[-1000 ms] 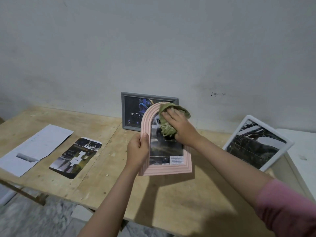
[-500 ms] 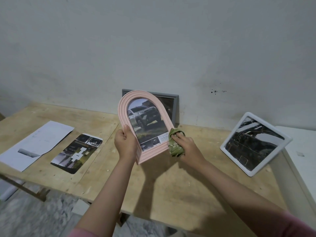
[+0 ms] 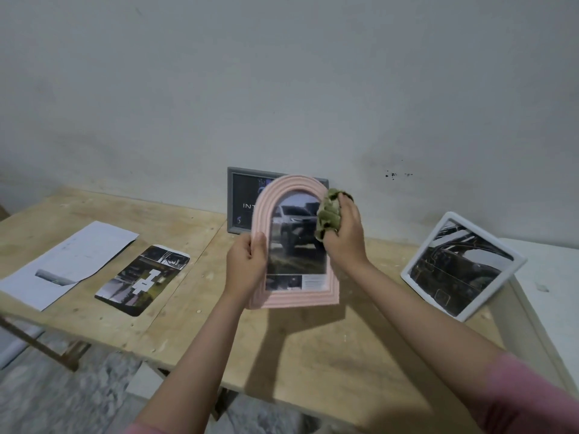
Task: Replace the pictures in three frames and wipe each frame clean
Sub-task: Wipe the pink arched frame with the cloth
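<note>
While the pink arched frame (image 3: 296, 245) is held upright above the wooden table (image 3: 313, 349), the left hand (image 3: 246, 266) grips its left edge and the right hand (image 3: 344, 233) presses a bunched green cloth (image 3: 329, 214) against its upper right. It looks light, rigid, probably glazed: hold edges.

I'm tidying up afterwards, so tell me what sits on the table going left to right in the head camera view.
White paper sheet → loose dark printed picture → left hand gripping the pink arched frame → green cloth in the right hand → white square frame, tilted. The gray frame behind overlaps the pink one, so I left it out.
</note>
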`<state>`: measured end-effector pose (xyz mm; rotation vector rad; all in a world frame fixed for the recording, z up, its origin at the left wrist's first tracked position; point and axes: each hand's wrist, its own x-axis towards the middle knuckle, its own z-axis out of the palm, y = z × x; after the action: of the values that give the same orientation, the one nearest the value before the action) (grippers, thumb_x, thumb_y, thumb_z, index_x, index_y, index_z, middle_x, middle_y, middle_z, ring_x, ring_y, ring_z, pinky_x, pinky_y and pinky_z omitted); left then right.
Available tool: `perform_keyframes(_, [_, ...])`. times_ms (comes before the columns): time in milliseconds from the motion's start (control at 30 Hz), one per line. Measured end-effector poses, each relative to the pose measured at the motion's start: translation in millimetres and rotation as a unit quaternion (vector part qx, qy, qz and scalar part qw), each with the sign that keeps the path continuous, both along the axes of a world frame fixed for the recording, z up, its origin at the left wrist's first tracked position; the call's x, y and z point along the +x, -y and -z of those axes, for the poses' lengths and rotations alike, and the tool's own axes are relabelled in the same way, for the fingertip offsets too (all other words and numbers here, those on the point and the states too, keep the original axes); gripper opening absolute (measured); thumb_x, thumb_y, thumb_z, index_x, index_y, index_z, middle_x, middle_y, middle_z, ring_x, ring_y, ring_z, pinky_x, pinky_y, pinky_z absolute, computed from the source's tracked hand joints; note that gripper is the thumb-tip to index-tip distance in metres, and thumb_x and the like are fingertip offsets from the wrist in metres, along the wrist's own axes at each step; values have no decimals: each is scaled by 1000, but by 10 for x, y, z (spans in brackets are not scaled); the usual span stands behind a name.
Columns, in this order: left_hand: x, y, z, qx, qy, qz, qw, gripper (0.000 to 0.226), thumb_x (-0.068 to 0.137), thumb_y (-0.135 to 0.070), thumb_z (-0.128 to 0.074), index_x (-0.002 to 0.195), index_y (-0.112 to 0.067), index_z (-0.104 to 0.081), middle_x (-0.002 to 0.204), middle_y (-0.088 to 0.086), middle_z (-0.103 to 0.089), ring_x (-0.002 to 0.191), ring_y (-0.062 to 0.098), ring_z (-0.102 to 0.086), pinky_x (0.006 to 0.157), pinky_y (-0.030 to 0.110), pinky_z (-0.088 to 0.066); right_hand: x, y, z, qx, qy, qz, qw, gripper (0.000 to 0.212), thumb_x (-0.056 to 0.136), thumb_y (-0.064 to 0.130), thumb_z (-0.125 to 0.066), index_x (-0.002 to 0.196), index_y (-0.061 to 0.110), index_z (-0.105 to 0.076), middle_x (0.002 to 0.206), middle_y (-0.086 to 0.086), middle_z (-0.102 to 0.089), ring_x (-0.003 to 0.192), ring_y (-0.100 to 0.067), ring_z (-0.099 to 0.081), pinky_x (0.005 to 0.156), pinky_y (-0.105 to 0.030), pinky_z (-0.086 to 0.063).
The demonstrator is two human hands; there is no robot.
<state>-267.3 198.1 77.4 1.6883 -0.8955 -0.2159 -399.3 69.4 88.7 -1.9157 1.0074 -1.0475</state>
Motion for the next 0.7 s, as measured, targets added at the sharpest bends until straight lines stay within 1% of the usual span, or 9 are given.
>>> perform_keyframes(67, [-89,-26,38,14,21,31,999,30,98,-24,-45,72,-11,-49,59,-3,-44,47,3,-39,44,15,-31,202,51,-31,30,-29,0,999,60,89,19,-52,144,9,-32,151,-7,-29,140,-23,-24,117,-33,-17])
perform_keyframes(133, [-116,-44,84,29,46,37,998,31,98,-27,-46,76,-6,-53,61,-2,-47,51,4,-40,46,15,-32,338,72,-27,63,-49,-15,997,67,83,57,-47,135,15,-44,144,-9,-42,134,-27,-36,114,-45,-28])
perform_keyframes(167, [-103,-55,105,37,47,33,998,33,98,-28,-46,78,-3,-53,62,0,-48,54,7,-42,48,16,-33,376,50,-10,63,-64,-43,995,72,80,66,-43,132,18,-48,141,-10,-45,132,-28,-38,112,-48,-30])
perform_keyframes(200, [-90,-67,118,41,41,29,998,35,98,-29,-45,79,-1,-53,64,3,-49,55,10,-42,49,17,-33,396,5,1,42,-77,-73,993,70,81,64,-47,135,20,-46,146,-8,-40,137,-28,-32,115,-49,-24])
perform_keyframes(300, [-42,-102,145,42,2,10,999,38,98,-30,-45,78,2,-51,64,6,-48,58,15,-43,50,20,-31,346,-187,20,-53,-106,-200,973,73,80,13,-51,148,19,-25,155,6,-7,146,-21,-3,117,-45,-3])
perform_keyframes(400, [39,-121,166,15,-65,-20,998,39,97,-35,-45,71,-5,-49,63,8,-50,59,16,-45,55,28,-37,274,-367,117,-110,-158,-302,934,90,59,2,-40,147,18,-28,154,3,-14,142,-12,-8,117,-36,-3])
perform_keyframes(500, [133,-158,178,-5,-90,-66,994,40,97,-35,-43,71,-5,-50,65,12,-54,63,18,-48,59,34,-40,195,-488,296,-131,-174,-366,905,85,59,-3,-53,141,16,-42,152,2,-28,138,-19,-30,116,-32,-19])
perform_keyframes(600, [192,-248,97,5,-54,-89,995,39,100,-28,-41,64,-14,-38,58,0,-38,54,12,-36,49,23,-28,45,-450,357,-107,-180,-386,899,63,61,-10,-55,120,11,-65,131,-8,-58,115,-17,-54,104,-26,-39])
perform_keyframes(700, [232,-284,-3,10,-18,-88,996,38,100,-28,-40,64,-15,-37,58,-1,-37,53,12,-34,48,22,-28,-43,-347,210,-33,-31,-274,961,56,63,-9,-50,111,10,-69,112,-6,-68,105,-21,-64,89,-25,-52])
